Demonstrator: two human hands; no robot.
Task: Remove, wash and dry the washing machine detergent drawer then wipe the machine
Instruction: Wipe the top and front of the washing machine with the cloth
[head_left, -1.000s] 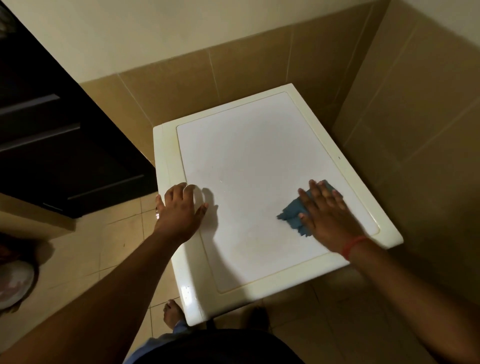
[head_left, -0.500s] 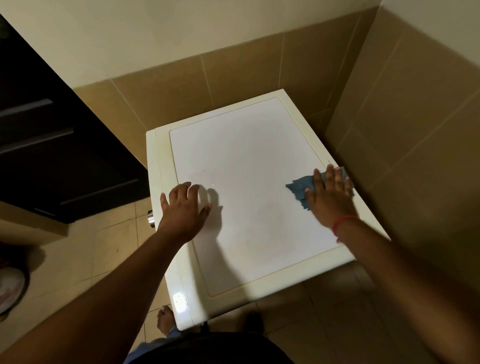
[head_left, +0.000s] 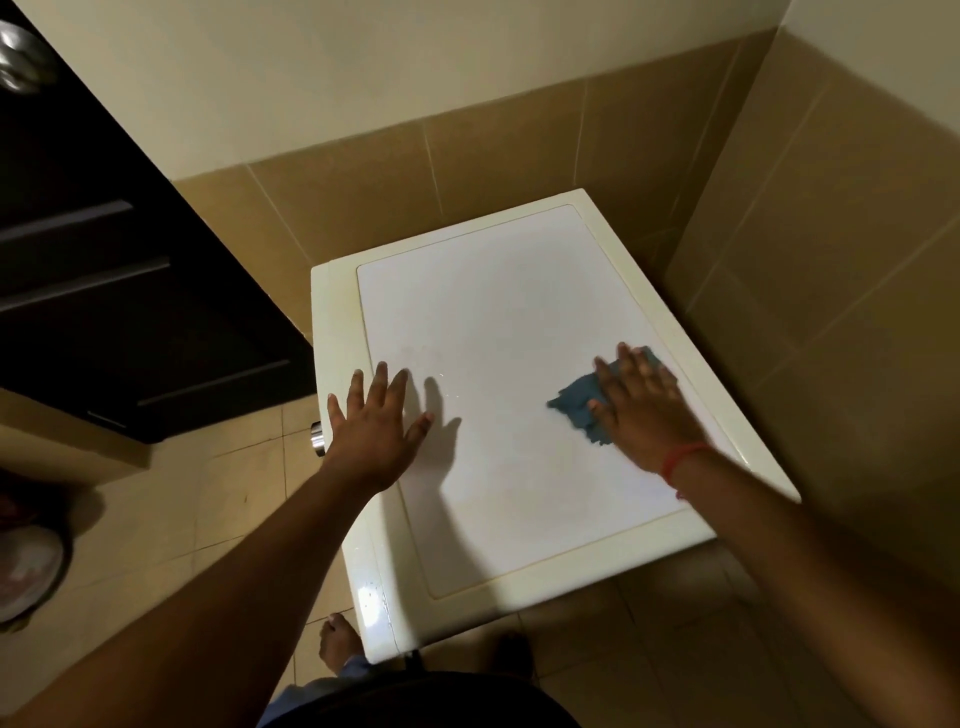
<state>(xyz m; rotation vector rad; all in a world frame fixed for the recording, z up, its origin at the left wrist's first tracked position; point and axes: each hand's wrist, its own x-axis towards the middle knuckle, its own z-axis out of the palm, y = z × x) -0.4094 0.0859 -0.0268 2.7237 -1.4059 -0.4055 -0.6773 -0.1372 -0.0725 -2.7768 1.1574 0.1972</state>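
Note:
The washing machine's white top (head_left: 498, 322) fills the middle of the view, seen from above. My right hand (head_left: 647, 410) presses a blue cloth (head_left: 576, 400) flat against the top near its right edge, fingers spread and straight. My left hand (head_left: 376, 421) rests flat on the left rim with fingers spread. A metal knob (head_left: 317, 438) pokes out from the machine's left side, just below my left hand. The detergent drawer is not in view.
Tan tiled walls close in behind and to the right of the machine. A dark cabinet (head_left: 104, 291) stands at the left. A round basin (head_left: 26, 577) sits on the floor at the far left. My foot (head_left: 337, 642) is by the machine's near corner.
My right hand slid the cloth toward the right edge and farther back, then back left and nearer. My left hand stayed on the left rim, its fingers now spread wider.

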